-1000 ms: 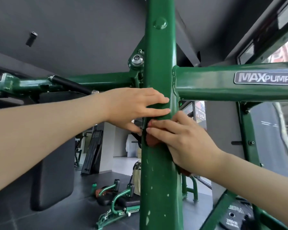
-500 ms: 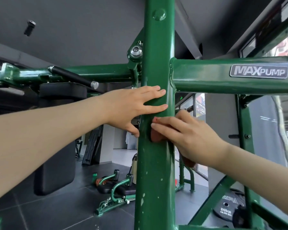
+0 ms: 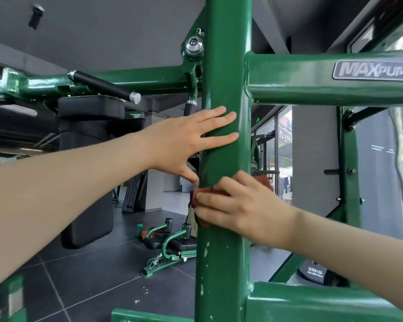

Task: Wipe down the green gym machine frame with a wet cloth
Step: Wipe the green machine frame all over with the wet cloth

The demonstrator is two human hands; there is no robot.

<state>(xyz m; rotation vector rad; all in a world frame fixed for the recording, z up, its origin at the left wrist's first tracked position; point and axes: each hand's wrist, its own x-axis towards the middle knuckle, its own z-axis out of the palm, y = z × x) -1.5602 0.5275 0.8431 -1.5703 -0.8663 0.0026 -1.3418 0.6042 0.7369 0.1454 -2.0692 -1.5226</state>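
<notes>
Head view shows my right hand closed over a reddish cloth, pressing it against the green upright post of the gym frame. My left hand lies open just above, fingers flat across the post's front, thumb tucked down its left side. A crossbar with a MAXPUMP badge runs off to the right.
</notes>
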